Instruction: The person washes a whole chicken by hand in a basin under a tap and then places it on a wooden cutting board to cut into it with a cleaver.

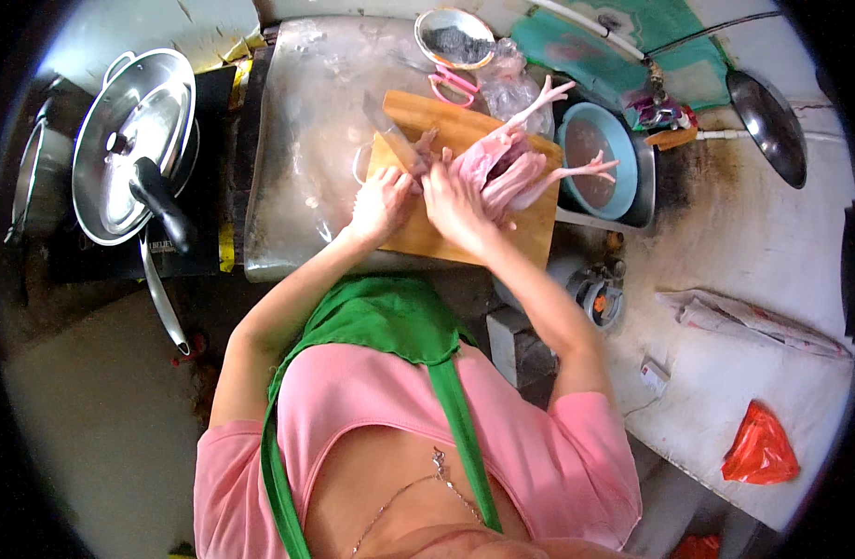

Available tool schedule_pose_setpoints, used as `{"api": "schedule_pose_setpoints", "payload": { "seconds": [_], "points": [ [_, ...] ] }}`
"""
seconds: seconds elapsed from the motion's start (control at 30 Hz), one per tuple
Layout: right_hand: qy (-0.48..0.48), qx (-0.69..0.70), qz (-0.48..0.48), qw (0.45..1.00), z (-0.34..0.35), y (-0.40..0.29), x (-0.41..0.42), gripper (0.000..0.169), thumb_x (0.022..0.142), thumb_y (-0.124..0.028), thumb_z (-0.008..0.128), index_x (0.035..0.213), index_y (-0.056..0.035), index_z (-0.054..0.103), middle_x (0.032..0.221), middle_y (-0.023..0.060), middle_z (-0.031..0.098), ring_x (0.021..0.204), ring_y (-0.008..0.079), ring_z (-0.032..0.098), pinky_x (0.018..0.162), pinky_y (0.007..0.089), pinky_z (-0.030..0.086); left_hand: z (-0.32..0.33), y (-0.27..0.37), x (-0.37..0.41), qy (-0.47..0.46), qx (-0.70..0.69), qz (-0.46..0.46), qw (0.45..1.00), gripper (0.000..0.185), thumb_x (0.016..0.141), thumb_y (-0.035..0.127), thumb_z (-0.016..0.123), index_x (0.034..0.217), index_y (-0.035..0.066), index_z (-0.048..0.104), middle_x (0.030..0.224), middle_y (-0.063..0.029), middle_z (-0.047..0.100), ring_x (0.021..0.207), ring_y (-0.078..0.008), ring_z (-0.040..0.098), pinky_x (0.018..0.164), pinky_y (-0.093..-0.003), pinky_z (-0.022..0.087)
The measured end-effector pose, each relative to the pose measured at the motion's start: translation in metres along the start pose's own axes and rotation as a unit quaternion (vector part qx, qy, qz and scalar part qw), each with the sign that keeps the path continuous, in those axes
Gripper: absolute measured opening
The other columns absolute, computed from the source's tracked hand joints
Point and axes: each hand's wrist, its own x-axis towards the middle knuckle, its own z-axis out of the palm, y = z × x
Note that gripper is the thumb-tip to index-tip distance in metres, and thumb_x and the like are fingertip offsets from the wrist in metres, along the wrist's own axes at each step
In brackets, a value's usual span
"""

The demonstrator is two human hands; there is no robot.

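A plucked raw chicken (494, 168) lies on a wooden cutting board (469, 108), its feet sticking out to the upper right over a basin. My right hand (459, 202) has its fingers curled at the left end of the bird. Close beside it, my left hand (384, 202) is bent into a loose fist over the board. A broad knife blade (392, 136) slants up and left from between the two hands. The knife's handle is hidden, so which hand grips it cannot be told. Small chicken parts (426, 142) show just beyond my fingers.
Beyond the board are pink-handled scissors (455, 85), a metal bowl (454, 38) and a clear plastic bag (515, 87). A blue basin (626, 161) of murky water stands right. At left, a large steel pan (134, 150) sits on a black stove (197, 258). A red bag (761, 447) lies far right.
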Motion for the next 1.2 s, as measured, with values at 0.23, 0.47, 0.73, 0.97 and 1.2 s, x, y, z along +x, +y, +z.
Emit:
{"api": "schedule_pose_setpoints", "payload": {
  "seconds": [0.23, 0.47, 0.73, 0.97, 1.2],
  "points": [
    [-0.139, 0.034, 0.137, 0.98, -0.04, 0.01, -0.07, 0.021, 0.09, -0.02, 0.048, 0.085, -0.0006, 0.046, 0.066, 0.0247, 0.06, 0.062, 0.0437, 0.06, 0.06, 0.0554, 0.046, -0.018, -0.033, 0.007, 0.057, -0.418, -0.294, 0.857, 0.015, 0.079, 0.014, 0.065, 0.09, 0.005, 0.06, 0.067, -0.0063, 0.059, 0.06, -0.0235, 0.058, 0.052, -0.0349, 0.049],
    [0.057, 0.189, 0.21, 0.957, -0.008, 0.029, -0.086, 0.02, 0.09, -0.02, 0.052, 0.087, -0.0007, 0.049, 0.069, 0.0258, 0.059, 0.068, 0.0463, 0.058, 0.059, 0.0529, 0.045, -0.061, -0.046, 0.016, -0.116, -0.817, -0.345, 0.447, 0.038, 0.092, 0.029, 0.048, 0.122, 0.005, 0.048, 0.104, -0.0102, 0.061, 0.088, -0.0229, 0.062, 0.066, -0.0449, 0.056],
    [0.079, 0.104, 0.187, 0.974, -0.006, 0.028, -0.089, 0.023, 0.09, -0.022, 0.052, 0.09, 0.0008, 0.048, 0.073, 0.0293, 0.057, 0.07, 0.047, 0.057, 0.063, 0.0538, 0.044, -0.064, 0.0, 0.035, -0.127, -0.602, -0.203, 0.761, 0.047, 0.086, 0.011, 0.05, 0.131, 0.001, 0.043, 0.113, -0.01, 0.059, 0.097, -0.0156, 0.057, 0.086, -0.0305, 0.048],
    [0.086, 0.098, 0.182, 0.975, 0.0, 0.033, -0.092, 0.02, 0.091, -0.021, 0.05, 0.091, -0.0012, 0.049, 0.067, 0.027, 0.058, 0.064, 0.0469, 0.057, 0.058, 0.0541, 0.044, -0.012, -0.008, -0.001, 0.081, -0.132, -0.014, 0.988, 0.067, 0.068, 0.003, 0.07, 0.128, 0.005, 0.039, 0.135, -0.02, 0.034, 0.115, -0.0356, 0.046, 0.096, -0.0398, 0.041],
    [0.072, 0.136, 0.145, 0.978, -0.059, -0.022, -0.047, 0.017, 0.091, -0.019, 0.051, 0.091, -0.0016, 0.048, 0.072, 0.0222, 0.061, 0.065, 0.0417, 0.059, 0.055, 0.049, 0.044, -0.007, -0.004, -0.028, 0.22, -0.155, -0.067, 0.961, 0.027, 0.07, 0.003, 0.07, 0.093, 0.003, 0.056, 0.097, -0.0127, 0.055, 0.088, -0.0306, 0.054, 0.075, -0.0354, 0.046]
  ]
}}
